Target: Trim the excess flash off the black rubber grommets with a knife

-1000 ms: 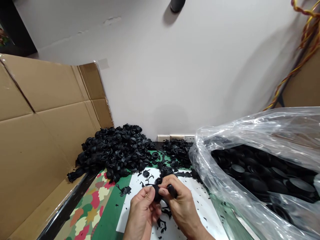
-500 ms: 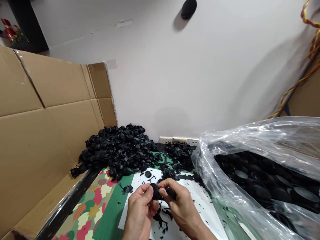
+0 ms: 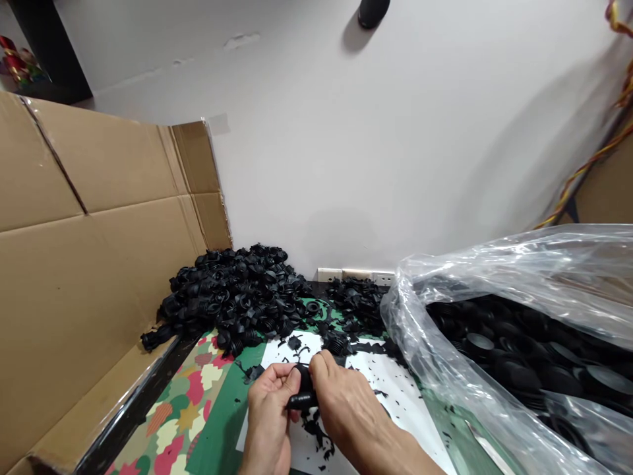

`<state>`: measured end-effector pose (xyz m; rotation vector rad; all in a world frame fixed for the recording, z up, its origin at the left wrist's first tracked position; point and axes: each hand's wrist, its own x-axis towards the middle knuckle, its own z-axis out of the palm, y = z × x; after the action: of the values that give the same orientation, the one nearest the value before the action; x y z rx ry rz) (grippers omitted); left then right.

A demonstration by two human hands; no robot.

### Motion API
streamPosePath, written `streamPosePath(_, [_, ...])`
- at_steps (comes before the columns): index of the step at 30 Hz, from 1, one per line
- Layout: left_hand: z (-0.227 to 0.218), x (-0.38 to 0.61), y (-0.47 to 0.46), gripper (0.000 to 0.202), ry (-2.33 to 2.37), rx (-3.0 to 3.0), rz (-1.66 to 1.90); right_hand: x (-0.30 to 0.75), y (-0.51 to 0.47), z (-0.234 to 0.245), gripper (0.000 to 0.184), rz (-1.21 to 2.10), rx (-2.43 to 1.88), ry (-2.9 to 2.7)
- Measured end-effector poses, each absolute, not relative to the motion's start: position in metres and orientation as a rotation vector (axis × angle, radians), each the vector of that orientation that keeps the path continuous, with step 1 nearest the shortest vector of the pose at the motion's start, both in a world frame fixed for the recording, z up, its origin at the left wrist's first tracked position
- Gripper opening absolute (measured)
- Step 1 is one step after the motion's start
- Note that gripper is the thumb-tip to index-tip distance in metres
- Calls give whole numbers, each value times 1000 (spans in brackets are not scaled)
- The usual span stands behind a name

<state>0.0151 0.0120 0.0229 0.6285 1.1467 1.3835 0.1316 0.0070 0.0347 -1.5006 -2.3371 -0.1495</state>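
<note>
Over a white sheet [image 3: 376, 382] strewn with black scraps, my two hands meet. Thumb and fingers of my left hand [image 3: 270, 409] pinch a round black rubber part [image 3: 302, 377]. My right hand [image 3: 346, 402] is closed, its knuckles turned up, against the same part. From under its fingers a short black cylindrical piece [image 3: 301, 400] sticks out to the left; its other end is hidden, so I cannot tell whether it is a tool handle. Black trimmings [image 3: 316, 432] lie just below the hands.
A heap of black rubber parts [image 3: 237, 290] rises at the back left by a cardboard box wall [image 3: 123, 158]. Black scraps [image 3: 359, 300] are piled before the wall sockets [image 3: 330, 274]. On the right stand a clear plastic bag [image 3: 410, 310] of black round parts and tweezers-like metal [image 3: 487, 445].
My right hand has rolled over and moved left, closer to my left hand. The black cylindrical piece now points left across the front of the rubber part.
</note>
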Motion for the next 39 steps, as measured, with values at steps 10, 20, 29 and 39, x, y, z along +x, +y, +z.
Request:
streamPosePath(10, [38,6,12,34,1115,703,1244,122,18,28,24,217,-1580,-2011])
streamPosePath(20, [18,-13,-7,32,965,486,1092,191,42,25,14,501,-1602,-1784])
streamPosePath(29, [-1,-3,7,34,1006,536,1117,148,7,15,24,506,-1190,-1954])
streamPosePath(39, [-5,11,18,46,1040,580,1204,143,12,-16,20,115,-1181,-1987])
